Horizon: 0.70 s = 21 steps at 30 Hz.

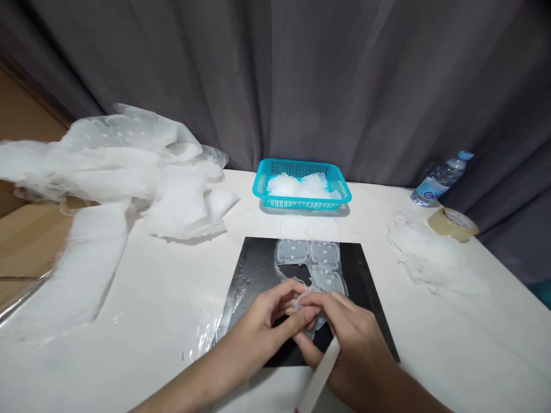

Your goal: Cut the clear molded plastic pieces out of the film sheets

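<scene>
My left hand and my right hand meet over a black board, fingers closed around a small translucent plastic piece. Most of that piece is hidden by the fingers. A slim white stick-like tool lies in my right hand and points toward me; its other end is out of sight. Beneath and beyond the hands, a translucent molded sheet with rounded square sections rests on the board. One section is cut out, and black shows through the opening.
A turquoise basket at the back holds white translucent pieces. Translucent sheets are heaped at left beside a cardboard box. To the right are a water bottle, a tape roll and plastic scraps.
</scene>
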Each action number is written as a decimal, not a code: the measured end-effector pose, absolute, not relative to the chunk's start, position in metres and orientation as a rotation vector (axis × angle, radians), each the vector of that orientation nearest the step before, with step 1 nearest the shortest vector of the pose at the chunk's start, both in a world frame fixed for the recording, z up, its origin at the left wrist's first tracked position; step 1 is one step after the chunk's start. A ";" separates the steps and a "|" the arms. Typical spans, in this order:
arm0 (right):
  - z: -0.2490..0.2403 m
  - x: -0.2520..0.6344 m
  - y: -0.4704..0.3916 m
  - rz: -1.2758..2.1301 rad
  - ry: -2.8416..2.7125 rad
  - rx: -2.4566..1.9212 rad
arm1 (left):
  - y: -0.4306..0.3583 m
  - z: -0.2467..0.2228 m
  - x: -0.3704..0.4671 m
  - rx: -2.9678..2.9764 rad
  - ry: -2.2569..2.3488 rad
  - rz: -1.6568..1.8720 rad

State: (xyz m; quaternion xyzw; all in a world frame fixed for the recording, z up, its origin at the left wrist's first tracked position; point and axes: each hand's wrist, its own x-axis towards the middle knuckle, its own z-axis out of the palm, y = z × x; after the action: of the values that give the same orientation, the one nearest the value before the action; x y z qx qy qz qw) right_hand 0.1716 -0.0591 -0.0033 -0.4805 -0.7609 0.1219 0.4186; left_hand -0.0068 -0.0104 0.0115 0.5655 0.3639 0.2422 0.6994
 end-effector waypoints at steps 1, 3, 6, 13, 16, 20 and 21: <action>0.001 0.175 -0.057 0.442 -1.901 -1.185 | -0.009 0.010 -0.008 1.230 0.789 0.540; 0.009 0.188 -0.050 0.627 -1.854 -1.188 | -0.005 0.007 -0.011 1.216 0.775 0.527; 0.015 0.210 -0.036 0.683 -1.834 -1.257 | -0.003 0.005 -0.017 1.280 0.805 0.488; 0.003 0.221 -0.019 1.070 -1.990 -1.065 | -0.002 0.006 -0.019 1.447 0.930 0.519; 0.002 0.216 -0.019 1.083 -1.973 -1.058 | 0.000 0.008 -0.016 1.479 0.969 0.476; 0.004 0.213 -0.019 1.088 -1.910 -1.051 | 0.004 0.009 -0.017 1.485 0.996 0.451; 0.004 0.212 -0.019 1.079 -1.900 -1.043 | 0.004 0.009 -0.018 1.481 1.002 0.459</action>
State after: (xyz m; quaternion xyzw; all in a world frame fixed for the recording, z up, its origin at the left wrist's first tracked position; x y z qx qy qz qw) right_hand 0.2124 -0.0192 0.0037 -0.4030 -0.7344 0.4172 0.3525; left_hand -0.0175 0.0045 0.0089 0.6396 0.4330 0.1981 0.6035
